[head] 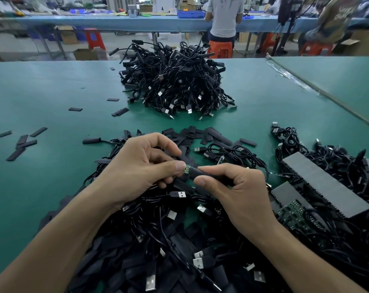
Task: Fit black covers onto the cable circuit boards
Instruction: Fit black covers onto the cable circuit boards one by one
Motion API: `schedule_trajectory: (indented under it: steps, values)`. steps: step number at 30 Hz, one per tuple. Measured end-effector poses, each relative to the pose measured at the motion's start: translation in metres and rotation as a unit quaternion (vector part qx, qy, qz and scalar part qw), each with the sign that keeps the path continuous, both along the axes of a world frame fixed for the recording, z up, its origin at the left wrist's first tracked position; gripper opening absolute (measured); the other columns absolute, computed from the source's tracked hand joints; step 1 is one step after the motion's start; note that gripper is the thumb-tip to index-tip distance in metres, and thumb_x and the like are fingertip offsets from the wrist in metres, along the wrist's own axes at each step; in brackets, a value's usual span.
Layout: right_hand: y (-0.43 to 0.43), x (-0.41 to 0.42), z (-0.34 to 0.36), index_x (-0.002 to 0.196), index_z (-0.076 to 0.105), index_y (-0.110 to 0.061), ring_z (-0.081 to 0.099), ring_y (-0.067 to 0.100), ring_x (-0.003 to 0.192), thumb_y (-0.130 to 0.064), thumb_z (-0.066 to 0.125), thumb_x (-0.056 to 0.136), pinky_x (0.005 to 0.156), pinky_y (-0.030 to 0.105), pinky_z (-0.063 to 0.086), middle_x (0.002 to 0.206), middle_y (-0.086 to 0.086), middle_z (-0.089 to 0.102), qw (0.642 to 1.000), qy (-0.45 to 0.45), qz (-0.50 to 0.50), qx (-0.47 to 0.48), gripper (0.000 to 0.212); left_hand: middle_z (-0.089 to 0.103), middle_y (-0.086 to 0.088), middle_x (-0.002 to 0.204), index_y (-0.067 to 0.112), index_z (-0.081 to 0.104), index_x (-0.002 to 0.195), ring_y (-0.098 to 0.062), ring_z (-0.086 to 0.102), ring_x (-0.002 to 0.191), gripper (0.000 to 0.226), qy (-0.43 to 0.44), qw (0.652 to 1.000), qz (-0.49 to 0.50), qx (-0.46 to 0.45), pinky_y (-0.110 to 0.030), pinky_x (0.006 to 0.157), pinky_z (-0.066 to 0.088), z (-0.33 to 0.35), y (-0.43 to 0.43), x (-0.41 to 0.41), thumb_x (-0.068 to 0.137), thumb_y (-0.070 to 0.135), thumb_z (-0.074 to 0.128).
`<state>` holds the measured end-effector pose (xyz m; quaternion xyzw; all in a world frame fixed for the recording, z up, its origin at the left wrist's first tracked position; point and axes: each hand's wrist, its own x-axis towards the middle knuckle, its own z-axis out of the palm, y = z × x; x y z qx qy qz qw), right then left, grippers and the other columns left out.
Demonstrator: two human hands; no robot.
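Left hand (141, 166) pinches the circuit board (187, 169). Right hand (240, 187), at three o'clock, pinches the black cover (200, 173), seemingly half-on. Crooked pushing could snag it.

The green worktop (52, 85) spreads wide, and a taped seam (289, 75) slants from its far edge toward the right edge. At the far middle stands a tall heap of black cables (175, 81), with USB plugs poking out around its base. Loose black covers (25, 142) lie flat across the left half, some overlapping, and a denser spread of covers (192, 134) lies near the middle. Along the near edge a low cable tangle (158, 240) is mixed with more covers. By the right edge a 2nd tangle (327, 157) bears grey ribbed strips (323, 182), with green circuit boards (293, 212) showing just beside them.
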<state>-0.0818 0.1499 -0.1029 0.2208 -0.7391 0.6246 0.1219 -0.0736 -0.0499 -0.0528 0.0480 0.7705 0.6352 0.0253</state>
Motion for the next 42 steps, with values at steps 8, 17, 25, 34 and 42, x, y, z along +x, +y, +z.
schedule_trajectory:
  steps: [8,17,25,34,42]
  values:
    - [0.000,0.000,-0.001,0.096,0.074,-0.035,0.070,-0.002,0.080,-0.038,0.080,0.070,0.072,0.011,0.050,0.086,-0.019,0.075,0.999,0.028,-0.029,0.021,0.027,0.075,-0.013,0.074,0.018,0.075,0.081,-0.012,0.067,0.056,0.029,-0.024,0.999,-0.034,-0.021,-0.016,0.048,0.049,0.004,0.001,0.002,0.061,0.039,0.079]
    - [0.000,-0.001,-0.002,0.099,0.078,-0.022,0.072,0.002,0.082,-0.033,0.079,0.073,0.073,0.015,0.053,0.088,-0.012,0.076,0.999,0.026,0.006,0.037,0.027,0.074,-0.016,0.073,0.018,0.065,0.101,-0.020,0.071,0.062,0.043,-0.038,0.998,-0.055,-0.018,-0.020,0.051,0.052,0.005,0.002,0.003,0.064,0.031,0.083]
    - [0.000,-0.002,-0.003,0.095,0.077,-0.026,0.070,0.000,0.078,-0.029,0.082,0.074,0.070,0.013,0.052,0.085,-0.016,0.075,0.998,0.040,-0.043,0.031,0.022,0.073,-0.009,0.067,0.022,0.077,0.082,-0.010,0.066,0.057,0.039,-0.026,0.997,-0.003,-0.076,-0.015,0.054,0.050,0.015,-0.015,0.003,0.052,0.044,0.088]
    - [0.001,-0.003,-0.004,0.099,0.075,-0.032,0.070,0.000,0.082,-0.035,0.081,0.072,0.074,0.014,0.053,0.088,-0.019,0.074,0.997,0.039,-0.055,0.032,0.028,0.073,-0.009,0.066,0.017,0.079,0.082,-0.009,0.066,0.055,0.040,-0.024,0.997,0.002,-0.067,-0.014,0.055,0.051,0.012,-0.016,0.000,0.051,0.041,0.085]
    - [0.001,-0.004,-0.004,0.093,0.073,-0.040,0.070,-0.005,0.079,-0.041,0.078,0.070,0.072,0.009,0.050,0.087,-0.025,0.074,0.999,0.021,-0.043,0.022,0.023,0.073,-0.007,0.064,0.017,0.079,0.083,-0.006,0.065,0.053,0.028,-0.037,0.998,0.001,-0.047,-0.015,0.051,0.051,0.009,-0.014,-0.001,0.060,0.033,0.082]
